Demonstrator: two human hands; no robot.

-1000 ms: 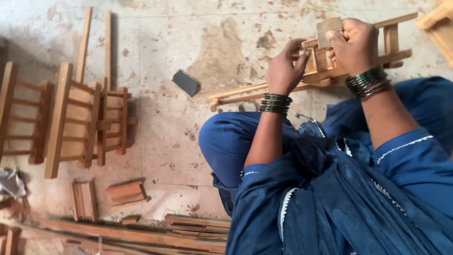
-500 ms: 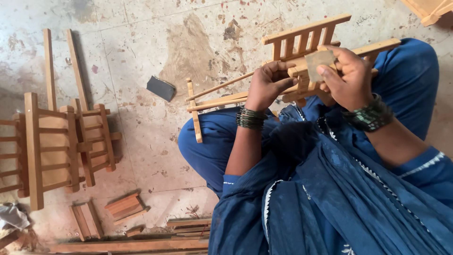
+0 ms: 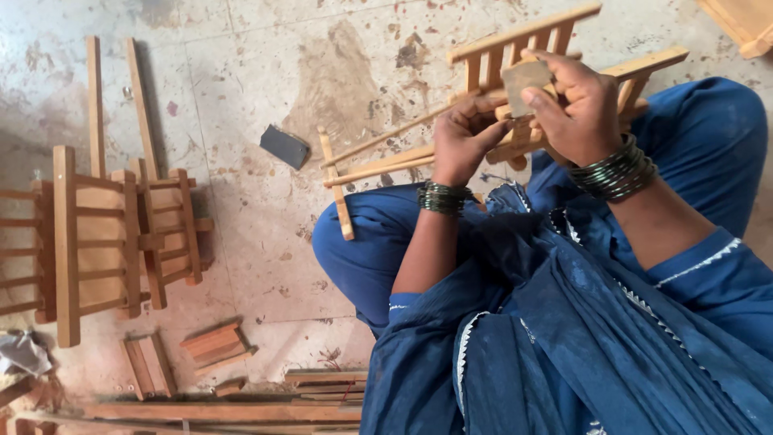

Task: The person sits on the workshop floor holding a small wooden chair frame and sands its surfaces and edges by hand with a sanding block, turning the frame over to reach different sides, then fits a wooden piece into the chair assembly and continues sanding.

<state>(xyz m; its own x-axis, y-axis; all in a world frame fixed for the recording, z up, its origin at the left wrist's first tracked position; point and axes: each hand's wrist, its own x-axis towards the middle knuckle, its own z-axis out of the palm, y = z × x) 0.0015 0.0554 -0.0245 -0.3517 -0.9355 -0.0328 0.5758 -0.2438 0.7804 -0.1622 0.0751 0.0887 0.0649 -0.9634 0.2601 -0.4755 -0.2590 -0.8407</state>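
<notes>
I sit on the floor in blue clothes with a small wooden chair frame (image 3: 515, 40) lying across my lap. My left hand (image 3: 463, 141) grips the frame's rails from the near side. Fingers of my right hand (image 3: 580, 109) are closed on a small flat tan block (image 3: 523, 79), which looks like a sanding pad and is pressed against the frame's slats. Both wrists wear dark green bangles. The frame's legs (image 3: 338, 193) stick out to the left over my knee.
A dark flat block (image 3: 283, 147) lies on the stained floor left of the frame. Finished little wooden chairs (image 3: 121, 242) and loose slats (image 3: 141, 105) lie at the left. Offcuts (image 3: 213, 342) and long sticks (image 3: 241, 407) sit near the bottom edge. Another wooden piece (image 3: 741, 24) is at top right.
The chair frame and both hands have come down from the top of the view towards my lap. The frame has turned, and my right hand keeps the tan block against it.
</notes>
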